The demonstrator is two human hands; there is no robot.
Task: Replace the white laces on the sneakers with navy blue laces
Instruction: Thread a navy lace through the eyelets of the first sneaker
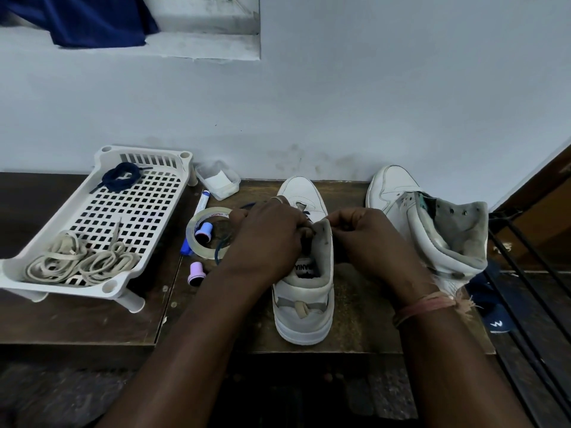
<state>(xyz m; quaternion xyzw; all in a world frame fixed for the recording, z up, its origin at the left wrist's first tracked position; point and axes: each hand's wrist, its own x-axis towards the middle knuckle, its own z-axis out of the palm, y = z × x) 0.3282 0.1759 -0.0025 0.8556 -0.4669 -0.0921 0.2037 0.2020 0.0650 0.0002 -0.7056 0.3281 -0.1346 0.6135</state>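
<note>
A white sneaker (304, 301) stands in the middle of the wooden table, heel toward me. My left hand (268, 233) and my right hand (361, 234) are both closed at its eyelet area, pinching a navy blue lace (220, 248) whose loose part loops out to the left. The fingertips hide the exact grip. A second white sneaker (432, 217) stands to the right with no lace and its tongue pulled open. Another navy lace (119, 177) lies coiled at the far end of a white perforated tray (145, 208). The removed white laces (83, 262) are piled at the tray's near end.
Left of the sneaker lie a roll of clear tape (197, 223), a blue marker (200, 205), and a pink cap (196, 273). A small clear plastic box (217, 179) sits by the wall. A dark metal rack (531, 288) stands at the right. Blue cloth (86, 17) hangs above.
</note>
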